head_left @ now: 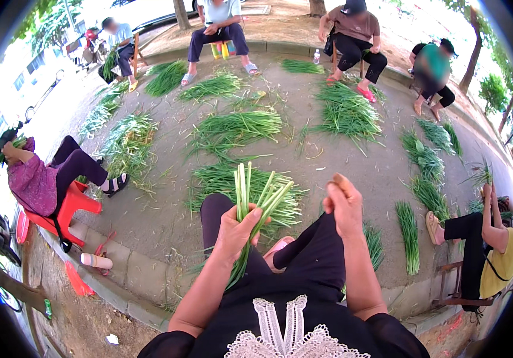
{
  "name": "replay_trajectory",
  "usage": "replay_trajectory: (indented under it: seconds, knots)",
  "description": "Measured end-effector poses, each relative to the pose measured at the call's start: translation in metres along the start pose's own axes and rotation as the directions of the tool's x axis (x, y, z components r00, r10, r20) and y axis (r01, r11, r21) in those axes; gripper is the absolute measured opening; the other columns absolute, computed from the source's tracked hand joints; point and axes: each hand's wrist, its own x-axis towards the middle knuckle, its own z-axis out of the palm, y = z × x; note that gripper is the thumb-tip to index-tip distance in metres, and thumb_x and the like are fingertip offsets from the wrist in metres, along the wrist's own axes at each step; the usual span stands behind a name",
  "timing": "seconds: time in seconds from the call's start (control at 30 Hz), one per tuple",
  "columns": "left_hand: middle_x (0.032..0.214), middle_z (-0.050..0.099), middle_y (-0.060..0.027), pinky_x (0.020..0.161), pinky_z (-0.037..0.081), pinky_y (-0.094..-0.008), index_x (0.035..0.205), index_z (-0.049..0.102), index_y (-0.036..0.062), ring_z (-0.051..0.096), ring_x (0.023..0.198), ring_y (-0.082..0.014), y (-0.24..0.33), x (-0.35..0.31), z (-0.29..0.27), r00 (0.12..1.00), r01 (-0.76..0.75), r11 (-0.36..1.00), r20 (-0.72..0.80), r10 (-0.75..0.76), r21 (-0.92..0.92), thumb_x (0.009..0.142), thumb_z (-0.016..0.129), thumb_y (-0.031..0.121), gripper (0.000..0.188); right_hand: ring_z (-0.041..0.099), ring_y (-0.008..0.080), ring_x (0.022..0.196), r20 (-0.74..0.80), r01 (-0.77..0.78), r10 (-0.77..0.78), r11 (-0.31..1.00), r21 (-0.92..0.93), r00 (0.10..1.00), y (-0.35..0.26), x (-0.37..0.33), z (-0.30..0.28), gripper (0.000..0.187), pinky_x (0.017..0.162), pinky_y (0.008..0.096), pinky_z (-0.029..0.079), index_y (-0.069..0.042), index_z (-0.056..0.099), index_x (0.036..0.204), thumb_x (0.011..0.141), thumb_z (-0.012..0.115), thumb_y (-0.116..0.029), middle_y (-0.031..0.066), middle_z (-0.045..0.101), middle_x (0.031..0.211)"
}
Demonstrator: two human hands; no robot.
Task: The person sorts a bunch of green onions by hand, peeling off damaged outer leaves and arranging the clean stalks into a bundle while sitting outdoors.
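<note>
My left hand is closed round a bunch of green chives above my lap. Their pale cut-looking ends fan upward, and the darker leaves hang below the fist toward my thigh. To the right, apart from the bunch, my right hand is raised with its fingers curled in and pressed together. Whatever it may hold is hidden by the fingers. On the ground just past my knees lies a heap of chives, partly behind the bunch.
Further heaps of chives spread over the paved ground. Several seated people surround the area. At left are a red plastic stool and a pale bottle by the kerb. A narrow chive bundle lies right of my knee.
</note>
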Motion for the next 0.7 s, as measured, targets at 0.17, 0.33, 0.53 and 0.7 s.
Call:
replay_trajectory:
  seconds: [0.17,0.33,0.53,0.7]
  knots:
    - [0.074,0.062,-0.0114,0.036,0.039,-0.0198,0.094,0.054,0.0011,0.048,0.043,-0.0088,0.002,-0.004,0.005,0.996,-0.063,0.991,-0.049,0.069,0.121,0.082,0.062,0.012,0.018,0.045,0.0047,0.054,0.259,-0.064,0.076,0.997,-0.053,0.963,-0.005,-0.015,0.029,0.036,0.045,0.0193,0.035,0.006,0.05,0.114,0.085,0.057,-0.015,-0.0003,0.051,0.07]
    - [0.065,0.057,-0.0032,0.037,0.038,-0.0191,0.089,0.056,0.0001,0.048,0.043,-0.0061,0.004,-0.006,0.009,0.985,-0.105,0.949,-0.098,0.14,0.299,0.077,0.066,0.008,0.018,0.047,0.0046,0.065,0.355,0.0,0.043,0.993,-0.12,0.934,-0.001,-0.011,0.039,0.038,0.055,0.0191,0.038,0.009,0.05,0.112,0.085,0.058,-0.017,0.0024,0.055,0.075]
    - [0.06,0.053,0.0014,0.038,0.037,-0.02,0.086,0.057,0.0013,0.047,0.044,-0.0041,-0.001,-0.007,0.02,0.964,-0.152,0.824,-0.103,0.246,0.546,0.073,0.07,0.009,0.02,0.052,0.007,0.07,0.306,0.055,0.074,0.918,-0.393,0.949,-0.011,-0.009,0.026,0.024,0.063,0.0229,0.043,0.005,0.06,0.094,0.08,0.061,-0.015,0.0053,0.061,0.075]
    - [0.057,0.052,0.001,0.037,0.035,-0.0191,0.083,0.056,0.0014,0.045,0.042,-0.0041,-0.016,-0.007,0.005,0.915,-0.245,0.747,-0.106,0.388,0.618,0.072,0.067,0.007,0.016,0.052,0.007,0.074,0.414,0.283,-0.125,0.895,-0.346,0.902,0.01,-0.009,0.032,0.023,0.065,0.0244,0.044,0.005,0.059,0.097,0.082,0.059,-0.013,0.0035,0.06,0.078]
